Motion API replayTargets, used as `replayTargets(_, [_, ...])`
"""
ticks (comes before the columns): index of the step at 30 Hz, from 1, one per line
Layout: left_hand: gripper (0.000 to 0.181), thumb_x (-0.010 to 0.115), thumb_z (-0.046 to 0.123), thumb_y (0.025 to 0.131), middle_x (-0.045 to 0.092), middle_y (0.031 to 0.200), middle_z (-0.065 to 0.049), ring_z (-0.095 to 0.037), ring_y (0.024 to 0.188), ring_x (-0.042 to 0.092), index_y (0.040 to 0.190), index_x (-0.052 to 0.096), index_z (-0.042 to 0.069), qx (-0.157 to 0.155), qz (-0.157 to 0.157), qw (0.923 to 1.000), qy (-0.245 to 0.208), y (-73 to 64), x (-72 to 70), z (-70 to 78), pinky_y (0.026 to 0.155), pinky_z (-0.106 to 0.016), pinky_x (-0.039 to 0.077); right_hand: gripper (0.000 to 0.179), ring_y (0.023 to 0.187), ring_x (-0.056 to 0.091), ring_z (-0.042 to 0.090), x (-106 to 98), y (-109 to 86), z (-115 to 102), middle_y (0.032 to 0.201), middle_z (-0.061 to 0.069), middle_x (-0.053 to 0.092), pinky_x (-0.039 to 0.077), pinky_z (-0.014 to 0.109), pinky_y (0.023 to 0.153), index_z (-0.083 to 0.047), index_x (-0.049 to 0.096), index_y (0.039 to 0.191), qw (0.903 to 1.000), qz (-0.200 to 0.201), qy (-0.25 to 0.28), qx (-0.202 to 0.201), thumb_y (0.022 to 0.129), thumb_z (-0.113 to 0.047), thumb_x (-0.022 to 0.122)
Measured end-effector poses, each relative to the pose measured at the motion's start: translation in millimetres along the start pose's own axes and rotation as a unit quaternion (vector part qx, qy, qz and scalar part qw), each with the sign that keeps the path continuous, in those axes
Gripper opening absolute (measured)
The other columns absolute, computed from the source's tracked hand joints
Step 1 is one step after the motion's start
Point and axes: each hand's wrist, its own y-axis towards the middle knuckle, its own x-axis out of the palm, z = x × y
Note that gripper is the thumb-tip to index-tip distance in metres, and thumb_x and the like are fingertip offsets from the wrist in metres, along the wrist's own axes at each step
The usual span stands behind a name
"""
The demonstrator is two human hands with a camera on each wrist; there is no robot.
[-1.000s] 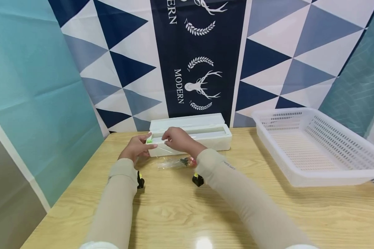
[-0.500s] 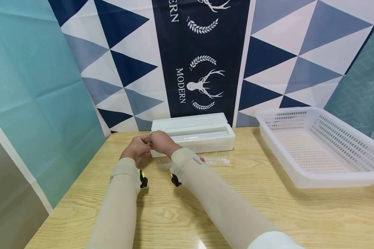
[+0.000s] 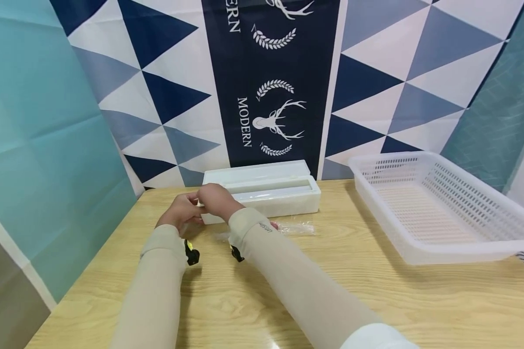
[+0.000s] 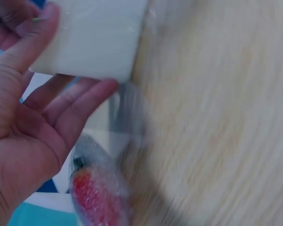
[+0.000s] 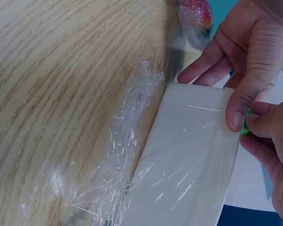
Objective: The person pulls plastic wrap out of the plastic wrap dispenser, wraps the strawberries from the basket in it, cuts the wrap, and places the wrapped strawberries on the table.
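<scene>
A long white cling film box [image 3: 279, 201] lies at the back of the table, its lid [image 3: 262, 173] raised. My left hand [image 3: 181, 211] grips its left end, thumb on one face and fingers around the end. My right hand [image 3: 216, 198] meets it there. In the right wrist view, the fingers of my right hand [image 5: 276, 134] pinch a small green piece [image 5: 246, 123] at the box edge, partly hidden by fingertips. Crumpled clear film [image 5: 125, 146] lies along the box. A red item with a dark green end [image 4: 96, 195], wrapped in film, sits past the left hand.
A white perforated basket [image 3: 445, 249] stands on the right side of the wooden table [image 3: 253, 291]. Patterned cloth [image 3: 270, 97] hangs right behind the box, and a turquoise sheet [image 3: 57, 135] borders the left. More clear film [image 3: 299, 228] lies in front of the box.
My right hand has moved left from over the box opening to its left end, beside the left hand, and now pinches the green piece. The left hand stays at the end; the head view shifts slightly.
</scene>
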Motion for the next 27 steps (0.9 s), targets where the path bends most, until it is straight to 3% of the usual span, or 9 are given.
replayTargets(6, [0.071,0.071,-0.001,0.085,0.025,0.152,-0.027,-0.017,0.072,0.064,0.149,0.039,0.007,0.009,0.0,1.0,0.001,-1.5,-6.6,-5.9,0.072,-0.036,0.058,0.01,0.085,0.064,0.01,-1,-4.1,-7,0.091,-0.004,0.071,0.051,0.024,0.08,-0.013,0.076,0.097,0.9999,0.003,-0.004,0.009,0.091,-0.019,0.07])
replayTargets(14, [0.073,0.073,0.002,0.085,0.028,0.15,-0.026,-0.027,0.084,0.067,0.149,0.039,0.008,0.004,-0.002,1.0,-0.002,-0.8,3.0,-4.1,0.073,-0.035,0.058,0.009,0.09,0.065,0.013,1,-13.1,-5,0.096,-0.002,0.071,0.052,0.028,0.082,-0.015,0.074,0.098,0.9992,-0.001,-0.03,0.028,0.092,-0.017,0.068])
replayTargets(23, [0.076,0.077,0.007,0.083,0.027,0.153,-0.024,-0.017,0.066,0.064,0.149,0.04,0.015,-0.001,-0.005,0.9999,-0.014,-1.6,4.6,-4.8,0.071,-0.035,0.058,0.013,0.088,0.064,0.013,4,-13.5,5,0.093,-0.002,0.07,0.052,0.027,0.083,-0.012,0.074,0.098,0.9995,-0.004,-0.003,0.03,0.09,-0.022,0.071])
replayTargets(27, [0.08,0.08,0.012,0.081,0.036,0.15,-0.021,-0.018,0.082,0.066,0.149,0.04,0.021,-0.003,-0.005,0.9999,-0.01,-1.7,2.1,-0.3,0.075,-0.038,0.058,0.01,0.089,0.064,0.014,0,-14.6,13,0.095,0.0,0.07,0.051,0.028,0.084,-0.01,0.074,0.099,0.9995,-0.004,-0.003,0.032,0.092,-0.012,0.067])
